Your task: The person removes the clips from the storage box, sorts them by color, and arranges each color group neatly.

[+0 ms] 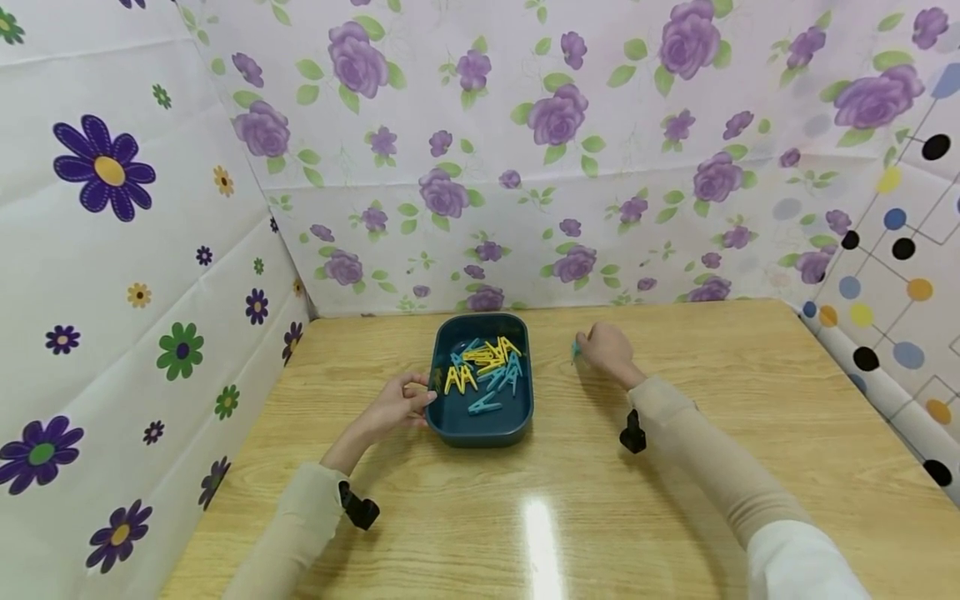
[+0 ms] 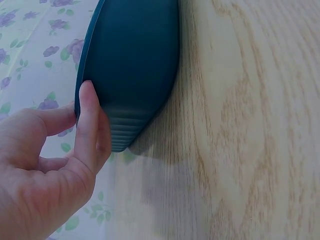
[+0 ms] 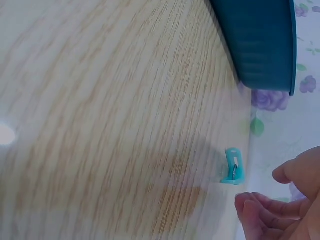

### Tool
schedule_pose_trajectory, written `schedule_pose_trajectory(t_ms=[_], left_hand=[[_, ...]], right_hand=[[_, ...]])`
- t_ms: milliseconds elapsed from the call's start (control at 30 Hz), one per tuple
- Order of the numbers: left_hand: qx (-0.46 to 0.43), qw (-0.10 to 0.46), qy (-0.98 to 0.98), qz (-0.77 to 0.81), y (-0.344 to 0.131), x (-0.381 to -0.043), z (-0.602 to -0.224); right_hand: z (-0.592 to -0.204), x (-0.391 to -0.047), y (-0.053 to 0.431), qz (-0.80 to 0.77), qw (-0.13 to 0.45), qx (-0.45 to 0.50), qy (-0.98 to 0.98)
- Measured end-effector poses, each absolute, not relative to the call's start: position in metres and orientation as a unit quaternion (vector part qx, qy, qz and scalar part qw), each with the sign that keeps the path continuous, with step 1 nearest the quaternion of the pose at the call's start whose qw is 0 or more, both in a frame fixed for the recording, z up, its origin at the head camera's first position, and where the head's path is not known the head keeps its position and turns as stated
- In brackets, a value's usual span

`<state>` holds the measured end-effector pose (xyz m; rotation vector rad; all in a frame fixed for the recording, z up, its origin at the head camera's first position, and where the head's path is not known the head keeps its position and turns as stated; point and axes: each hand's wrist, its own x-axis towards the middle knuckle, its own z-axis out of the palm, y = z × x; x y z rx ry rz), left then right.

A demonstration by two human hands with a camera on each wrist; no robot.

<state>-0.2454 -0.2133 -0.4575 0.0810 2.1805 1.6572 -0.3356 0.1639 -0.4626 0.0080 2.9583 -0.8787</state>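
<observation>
A dark teal plastic basket (image 1: 480,432) stands on the table with several yellow clothespins (image 1: 477,357) and blue clothespins (image 1: 484,405) lying in it. My left hand (image 1: 397,403) grips the basket's left rim; in the left wrist view the thumb is on one side of the wall and fingers (image 2: 89,107) press the other. Right of the basket, my right hand (image 1: 609,352) is beside a single blue clothespin (image 3: 234,166) on the table. In the right wrist view a small gap shows between that clothespin and the loosely bent fingers (image 3: 250,205), with the thumb apart from them.
The wooden table (image 1: 465,525) ends at the back against a floral cloth (image 1: 487,167). A flowered cloth (image 1: 150,275) hangs along the left side and a dotted cloth (image 1: 900,283) along the right. Each wrist wears a small black camera (image 1: 360,507).
</observation>
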Motion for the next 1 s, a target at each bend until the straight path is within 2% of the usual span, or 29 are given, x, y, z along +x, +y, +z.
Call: schedule_pose_trajectory(t_ms=[533,1000], left_hand=[[0.025,0.197,0.782,0.591,-0.213,-0.246,-0.459],[0.027,0.197,0.78,0.594,-0.213,-0.245,-0.46]], right_hand=[[-0.461,-0.334,0.158,-0.312,-0.062,-0.063,0.946],[-0.461,-0.336,0.149,-0.321,-0.103,-0.111,0.935]])
